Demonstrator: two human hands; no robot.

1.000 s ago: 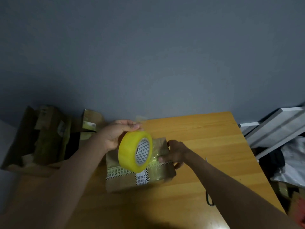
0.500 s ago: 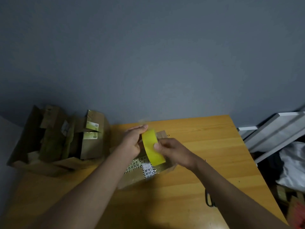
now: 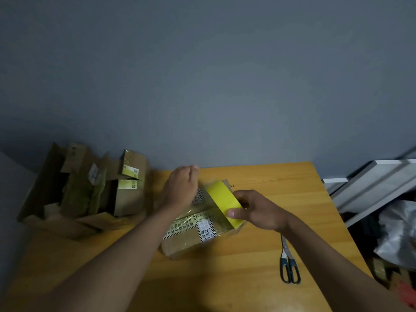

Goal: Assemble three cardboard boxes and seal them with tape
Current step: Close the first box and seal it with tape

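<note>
The box [image 3: 198,230] sits mid-counter [image 3: 258,278]. Right hand [image 3: 258,210] grips the tape roll [image 3: 225,202] over its right end; left hand [image 3: 181,188] pinches (I think) the strip running leftward across the top.

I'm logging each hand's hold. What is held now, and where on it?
Right hand grips the tape roll around its outer band. Left hand's hold cannot be told.

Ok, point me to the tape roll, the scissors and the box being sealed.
tape roll [image 3: 225,202]: head view, on its yellow outer band.
scissors [image 3: 290,270]: head view, on the dark handles.
box being sealed [image 3: 186,243]: head view, on the bare cardboard side facing the camera.
</note>
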